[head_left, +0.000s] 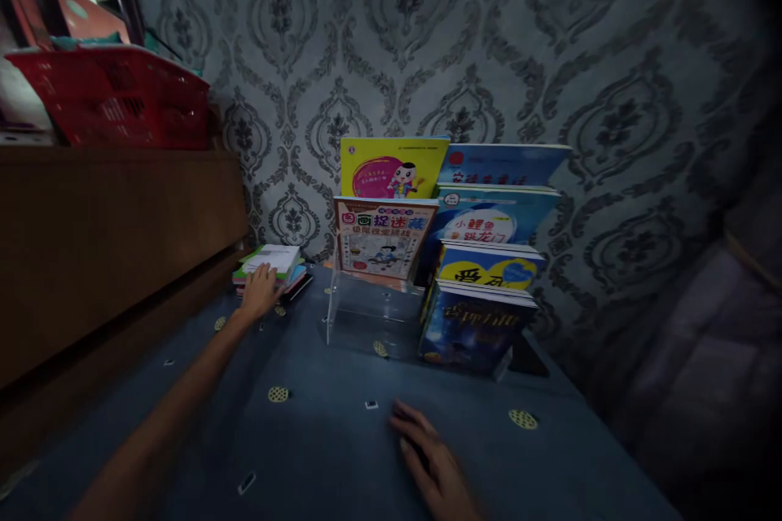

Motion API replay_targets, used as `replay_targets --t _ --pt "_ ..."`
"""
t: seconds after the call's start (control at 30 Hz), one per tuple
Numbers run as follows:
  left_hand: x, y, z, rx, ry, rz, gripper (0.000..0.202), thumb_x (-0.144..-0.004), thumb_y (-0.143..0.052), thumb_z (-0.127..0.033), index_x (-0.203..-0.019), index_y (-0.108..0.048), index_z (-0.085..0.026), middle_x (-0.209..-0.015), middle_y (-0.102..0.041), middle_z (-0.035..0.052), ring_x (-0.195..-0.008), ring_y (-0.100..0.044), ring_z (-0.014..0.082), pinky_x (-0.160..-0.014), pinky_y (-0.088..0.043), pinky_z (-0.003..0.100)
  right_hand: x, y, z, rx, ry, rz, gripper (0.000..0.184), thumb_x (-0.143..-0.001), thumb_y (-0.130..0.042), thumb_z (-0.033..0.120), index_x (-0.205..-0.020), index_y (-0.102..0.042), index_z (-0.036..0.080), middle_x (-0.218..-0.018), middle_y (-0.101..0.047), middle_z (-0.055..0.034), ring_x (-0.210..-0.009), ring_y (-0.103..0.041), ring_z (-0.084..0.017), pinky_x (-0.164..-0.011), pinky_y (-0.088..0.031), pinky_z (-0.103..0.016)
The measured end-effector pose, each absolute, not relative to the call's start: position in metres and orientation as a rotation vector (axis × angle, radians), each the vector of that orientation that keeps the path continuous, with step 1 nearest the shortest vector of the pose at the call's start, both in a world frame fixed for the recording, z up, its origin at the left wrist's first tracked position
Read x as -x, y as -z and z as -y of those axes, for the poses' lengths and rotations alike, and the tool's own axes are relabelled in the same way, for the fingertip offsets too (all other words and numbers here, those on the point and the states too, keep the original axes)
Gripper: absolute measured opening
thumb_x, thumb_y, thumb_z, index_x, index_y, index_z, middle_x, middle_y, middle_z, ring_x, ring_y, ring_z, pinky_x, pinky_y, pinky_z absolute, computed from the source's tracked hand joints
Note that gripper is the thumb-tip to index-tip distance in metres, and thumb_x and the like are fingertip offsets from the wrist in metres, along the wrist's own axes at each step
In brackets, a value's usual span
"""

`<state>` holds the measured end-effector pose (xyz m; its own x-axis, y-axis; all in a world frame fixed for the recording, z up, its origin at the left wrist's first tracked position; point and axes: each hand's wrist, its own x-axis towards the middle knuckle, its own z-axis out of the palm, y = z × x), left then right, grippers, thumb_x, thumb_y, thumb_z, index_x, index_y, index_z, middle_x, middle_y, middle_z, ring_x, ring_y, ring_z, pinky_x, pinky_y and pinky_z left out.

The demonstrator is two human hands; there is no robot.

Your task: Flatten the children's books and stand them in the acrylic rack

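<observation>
My left hand (259, 290) reaches to the far left of the table, its fingers stretched over the near side of a small stack of books (273, 259). A pale cover lies on top, with green and pink edges under it. My right hand (428, 456) rests low on the table near the front, fingers slightly bent and apart, holding nothing. Between and beyond the hands stands a clear acrylic book rack (366, 313). In its left column are a yellow book (372, 167) and a picture book (384, 240); several blue-covered books (476, 334) fill its right column.
A dark blue patterned tablecloth (318, 440) covers the table. Along the left runs a brown wooden cabinet (122, 203) with a red plastic basket (134, 98) on it. Patterned wallpaper (293, 57) stands behind. A dark flat object (529, 356) lies right of the rack.
</observation>
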<state>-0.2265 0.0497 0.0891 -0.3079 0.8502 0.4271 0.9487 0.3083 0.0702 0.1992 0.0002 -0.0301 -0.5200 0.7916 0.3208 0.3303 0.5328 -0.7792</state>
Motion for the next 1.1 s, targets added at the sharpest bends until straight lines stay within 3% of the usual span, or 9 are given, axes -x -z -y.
replay_targets --t 0.17,0.57,0.73,0.83,0.97,1.1 --pt "0.251 -0.077 -0.066 1.623 0.304 2.366 0.060 -0.092 -0.055 -0.040 -0.143 -0.045 -0.010 -0.155 -0.035 0.0242 -0.147 -0.026 0.0374 -0.115 -0.021 0.060 -0.200 0.029 0.000 0.900 -0.890 2.097 0.045 -0.096 -0.046 0.052 -0.117 -0.072 0.022 -0.139 -0.059 -0.0146 -0.129 -0.056 -0.030 -0.108 -0.047 -0.051" --pt "0.270 -0.078 -0.053 1.740 0.207 2.282 0.045 -0.091 -0.056 -0.045 -0.128 -0.055 -0.020 -0.132 -0.057 0.0172 -0.127 -0.050 0.0350 -0.106 -0.034 0.054 -0.200 0.028 0.001 0.901 -0.871 2.126 0.043 -0.097 -0.045 0.049 -0.118 -0.072 0.023 -0.140 -0.059 -0.0139 -0.130 -0.055 -0.030 -0.108 -0.047 -0.052" --pt "0.275 -0.080 -0.067 1.750 0.155 2.290 0.064 -0.087 -0.061 -0.043 -0.143 -0.042 -0.018 -0.150 -0.042 0.0226 -0.140 -0.036 0.0385 -0.108 -0.029 0.061 -0.204 0.029 0.001 0.872 -0.851 2.173 0.038 -0.098 -0.046 0.043 -0.121 -0.070 0.025 -0.142 -0.057 -0.0131 -0.131 -0.055 -0.030 -0.108 -0.046 -0.052" --pt "0.278 -0.080 -0.073 1.768 0.112 2.307 0.066 -0.087 -0.062 -0.043 -0.145 -0.041 -0.019 -0.152 -0.041 0.0216 -0.142 -0.035 0.0394 -0.108 -0.030 0.064 -0.206 0.030 0.002 0.880 -0.837 2.196 0.037 -0.098 -0.047 0.042 -0.123 -0.069 0.026 -0.145 -0.054 -0.0115 -0.134 -0.051 -0.029 -0.110 -0.045 -0.051" --pt "0.277 -0.082 -0.066 1.781 0.076 2.254 0.051 -0.091 -0.055 -0.031 -0.141 -0.047 -0.021 -0.145 -0.050 0.0193 -0.134 -0.046 0.0361 -0.109 -0.031 0.059 -0.206 0.029 0.002 0.895 -0.827 2.218 0.038 -0.099 -0.046 0.044 -0.125 -0.068 0.026 -0.147 -0.053 -0.0105 -0.135 -0.050 -0.029 -0.110 -0.046 -0.048" --pt "0.270 -0.090 -0.054 1.807 0.020 2.164 0.039 -0.092 -0.045 -0.015 -0.129 -0.058 -0.020 -0.126 -0.063 0.0153 -0.119 -0.057 0.0314 -0.107 -0.034 0.051 -0.206 0.025 0.004 0.882 -0.792 2.220 0.038 -0.099 -0.045 0.044 -0.122 -0.069 0.026 -0.146 -0.054 -0.0110 -0.133 -0.053 -0.028 -0.109 -0.047 -0.047"
